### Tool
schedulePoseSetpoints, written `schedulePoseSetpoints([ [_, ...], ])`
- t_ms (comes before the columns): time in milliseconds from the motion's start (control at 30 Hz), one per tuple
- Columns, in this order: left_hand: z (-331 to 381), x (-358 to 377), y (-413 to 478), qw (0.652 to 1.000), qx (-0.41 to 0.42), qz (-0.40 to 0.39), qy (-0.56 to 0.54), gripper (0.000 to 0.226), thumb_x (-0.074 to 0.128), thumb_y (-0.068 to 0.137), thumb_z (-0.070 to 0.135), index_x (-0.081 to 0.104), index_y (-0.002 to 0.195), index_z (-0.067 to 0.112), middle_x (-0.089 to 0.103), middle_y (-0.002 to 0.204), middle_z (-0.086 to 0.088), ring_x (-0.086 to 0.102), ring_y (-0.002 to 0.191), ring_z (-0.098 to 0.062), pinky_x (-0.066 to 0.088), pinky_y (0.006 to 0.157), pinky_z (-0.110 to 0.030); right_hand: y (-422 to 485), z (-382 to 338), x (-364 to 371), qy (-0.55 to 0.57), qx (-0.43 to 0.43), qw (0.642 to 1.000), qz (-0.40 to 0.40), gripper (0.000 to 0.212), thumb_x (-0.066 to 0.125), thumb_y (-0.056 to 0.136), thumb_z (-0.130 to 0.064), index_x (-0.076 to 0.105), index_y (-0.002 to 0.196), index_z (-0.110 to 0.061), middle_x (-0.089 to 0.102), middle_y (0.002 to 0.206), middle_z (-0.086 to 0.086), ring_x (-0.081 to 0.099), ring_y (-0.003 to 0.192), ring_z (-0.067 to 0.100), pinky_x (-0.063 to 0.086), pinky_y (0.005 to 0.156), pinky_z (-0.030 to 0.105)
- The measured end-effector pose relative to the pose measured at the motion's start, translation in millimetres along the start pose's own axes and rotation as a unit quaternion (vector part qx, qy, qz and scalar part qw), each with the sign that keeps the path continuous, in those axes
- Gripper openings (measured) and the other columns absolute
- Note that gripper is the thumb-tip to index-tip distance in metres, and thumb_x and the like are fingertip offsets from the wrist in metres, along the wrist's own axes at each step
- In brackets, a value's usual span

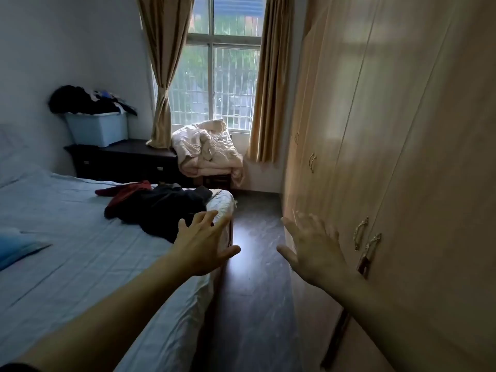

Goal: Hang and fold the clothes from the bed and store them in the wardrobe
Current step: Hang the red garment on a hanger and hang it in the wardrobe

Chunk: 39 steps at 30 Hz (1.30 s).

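A dark garment point(163, 208) lies crumpled near the far right corner of the bed point(67, 237), with a dark red garment point(126, 190) partly under it. My left hand point(204, 244) stretches out with spread fingers above the bed's right edge, just short of the dark garment and holding nothing. Over the floor, my right hand point(312, 248) is also spread and empty, close to the wardrobe point(402, 130), whose pale wooden doors with brass handles point(361, 232) are closed along the right side.
A narrow strip of dark floor point(255, 264) runs between bed and wardrobe. A rumpled beige quilt point(206, 149) sits piled under the window. A blue bin point(98, 128) heaped with clothes stands on a dark dresser point(128, 159). A blue pillow point(18, 247) lies at left.
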<state>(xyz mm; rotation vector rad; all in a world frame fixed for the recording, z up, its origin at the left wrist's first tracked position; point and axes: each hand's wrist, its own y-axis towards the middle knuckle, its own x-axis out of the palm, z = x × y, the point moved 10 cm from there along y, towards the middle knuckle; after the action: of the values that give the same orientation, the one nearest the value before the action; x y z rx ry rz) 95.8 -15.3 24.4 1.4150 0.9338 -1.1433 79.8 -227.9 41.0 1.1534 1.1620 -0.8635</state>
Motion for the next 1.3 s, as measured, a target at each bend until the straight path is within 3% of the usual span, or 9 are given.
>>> schedulePoseSetpoints([
  [167, -31, 9, 58, 1.000, 0.022, 0.018, 0.006, 0.082, 0.035, 0.081, 0.082, 0.025, 0.149, 0.037, 0.026, 0.160, 0.000, 0.025, 0.145, -0.026, 0.030, 0.109, -0.057, 55, 0, 10, 0.006, 0.011, 1.000, -0.003, 0.066, 0.035, 0.097, -0.063, 0.015, 0.154, -0.036, 0.011, 0.165, 0.001, 0.011, 0.150, 0.026, 0.019, 0.117, 0.055],
  [300, -68, 0, 114, 0.998, 0.021, 0.052, -0.022, 0.096, 0.015, 0.066, 0.087, 0.030, 0.147, 0.038, 0.029, 0.158, 0.003, 0.029, 0.143, -0.025, 0.032, 0.108, -0.058, 116, 1, 0, -0.009, 0.013, 1.000, 0.014, 0.067, 0.034, 0.097, -0.063, 0.012, 0.155, -0.036, 0.011, 0.165, -0.001, 0.010, 0.150, 0.025, 0.016, 0.119, 0.051],
  [400, -91, 6, 153, 0.997, 0.017, 0.063, -0.041, 0.096, 0.013, 0.067, 0.088, 0.032, 0.147, 0.038, 0.031, 0.157, 0.005, 0.032, 0.141, -0.024, 0.036, 0.107, -0.058, 155, 3, 0, -0.003, 0.017, 1.000, 0.024, 0.068, 0.032, 0.096, -0.065, 0.012, 0.155, -0.037, 0.012, 0.164, -0.003, 0.011, 0.150, 0.023, 0.016, 0.119, 0.049],
  [600, -100, 46, 206, 0.998, 0.027, 0.031, -0.041, 0.098, 0.008, 0.067, 0.087, 0.034, 0.147, 0.036, 0.030, 0.158, 0.003, 0.031, 0.142, -0.024, 0.034, 0.109, -0.055, 212, 10, 29, 0.028, 0.024, 0.999, 0.016, 0.067, 0.033, 0.097, -0.063, 0.014, 0.155, -0.035, 0.014, 0.164, -0.004, 0.013, 0.150, 0.021, 0.016, 0.120, 0.044],
  [800, -119, 92, 276, 0.999, 0.014, 0.007, -0.033, 0.097, 0.008, 0.066, 0.087, 0.030, 0.147, 0.038, 0.029, 0.159, 0.004, 0.028, 0.144, -0.022, 0.033, 0.110, -0.055, 287, 19, 62, 0.063, 0.000, 0.998, 0.020, 0.065, 0.039, 0.098, -0.058, 0.019, 0.155, -0.033, 0.014, 0.164, -0.003, 0.015, 0.150, 0.021, 0.020, 0.120, 0.044],
  [1000, -117, 125, 379, 1.000, 0.022, 0.004, -0.003, 0.098, 0.011, 0.066, 0.087, 0.033, 0.147, 0.037, 0.031, 0.158, 0.005, 0.030, 0.143, -0.022, 0.034, 0.108, -0.056, 390, 59, 106, 0.121, -0.029, 0.991, 0.058, 0.063, 0.040, 0.096, -0.060, 0.029, 0.152, -0.032, 0.027, 0.161, -0.004, 0.023, 0.147, 0.018, 0.027, 0.118, 0.042],
  [1300, -123, 170, 563, 1.000, -0.013, 0.001, -0.008, 0.091, 0.015, 0.069, 0.086, 0.036, 0.143, 0.037, 0.037, 0.152, 0.009, 0.035, 0.139, -0.020, 0.036, 0.107, -0.054, 580, 123, 151, 0.142, -0.029, 0.988, 0.043, 0.064, 0.042, 0.097, -0.058, 0.025, 0.153, -0.033, 0.021, 0.162, -0.002, 0.019, 0.147, 0.020, 0.026, 0.117, 0.044],
])
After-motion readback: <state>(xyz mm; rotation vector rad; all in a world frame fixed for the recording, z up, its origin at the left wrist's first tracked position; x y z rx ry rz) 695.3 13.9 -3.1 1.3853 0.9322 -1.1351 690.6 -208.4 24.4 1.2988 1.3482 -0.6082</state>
